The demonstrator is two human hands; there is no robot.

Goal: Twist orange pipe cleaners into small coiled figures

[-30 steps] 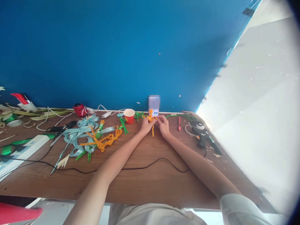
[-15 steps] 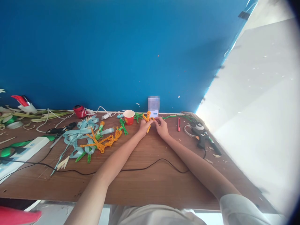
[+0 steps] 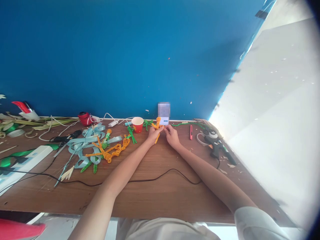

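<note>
My left hand [image 3: 154, 134] is closed on a small orange braided-cord figure [image 3: 157, 122], whose looped top sticks up above my fingers and whose lower strands hang below. My right hand [image 3: 172, 135] is closed at the figure's right side, thumb and fingertips pinching near an orange strand; the exact grip is too small to make out. Right behind my hands a phone [image 3: 164, 112] leans against the wall. To the left of my hands are a red paper cup [image 3: 137, 125] and a green cord figure [image 3: 131, 134].
Light-blue ribbon [image 3: 86, 143] lies tangled with another orange cord piece [image 3: 110, 155] on the left. A white power strip [image 3: 27, 163] stands at the far left. A black cable [image 3: 155, 180] crosses the table. On the right are a red cutter [image 3: 191, 132] and a glue gun [image 3: 216, 145].
The orange figure has tilted slightly, its top a little higher and its lower strand shifted left. Both hands stay in nearly the same place.
</note>
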